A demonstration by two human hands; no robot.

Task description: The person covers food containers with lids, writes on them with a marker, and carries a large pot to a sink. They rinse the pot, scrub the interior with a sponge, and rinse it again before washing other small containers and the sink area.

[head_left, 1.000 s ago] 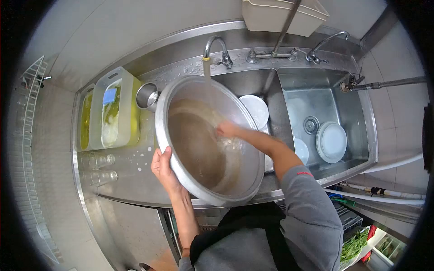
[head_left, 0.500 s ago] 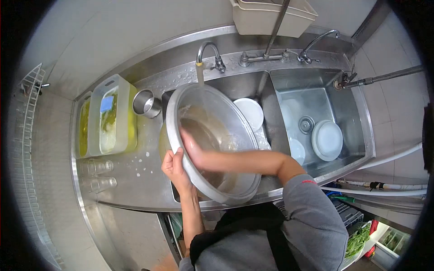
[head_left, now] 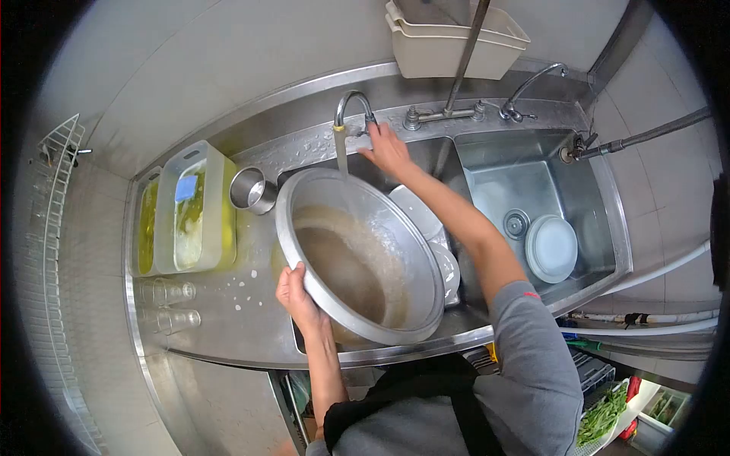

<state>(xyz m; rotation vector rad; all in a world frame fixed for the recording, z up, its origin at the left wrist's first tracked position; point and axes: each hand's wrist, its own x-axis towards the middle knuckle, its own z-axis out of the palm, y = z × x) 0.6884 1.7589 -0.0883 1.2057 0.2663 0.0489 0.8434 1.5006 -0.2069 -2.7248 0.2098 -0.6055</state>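
A large grey basin (head_left: 414, 251) stands tilted in the left sink and holds murky brownish water (head_left: 342, 262). My left hand (head_left: 299, 296) is closed around its left rim, thumb on top. Water runs from the left faucet (head_left: 352, 97) into the basin's far side. My right hand (head_left: 388, 150) is at that faucet's handle, fingers on it; the handle is mostly covered. White dishes (head_left: 417, 209) lie in the sink behind and to the right of the basin, partly hidden by it.
Left of the sink are a metal cup (head_left: 253, 190), plastic tubs (head_left: 226, 216) with yellow-green liquid, and drinking glasses (head_left: 179, 321). The right sink (head_left: 502, 171) holds stacked white plates (head_left: 551, 249). Beige bins (head_left: 445, 57) stand at the back.
My right hand has come out of the basin and moved up to the faucet handle. My left hand stays on the rim. The basin has shifted slightly, and more of its water shows.
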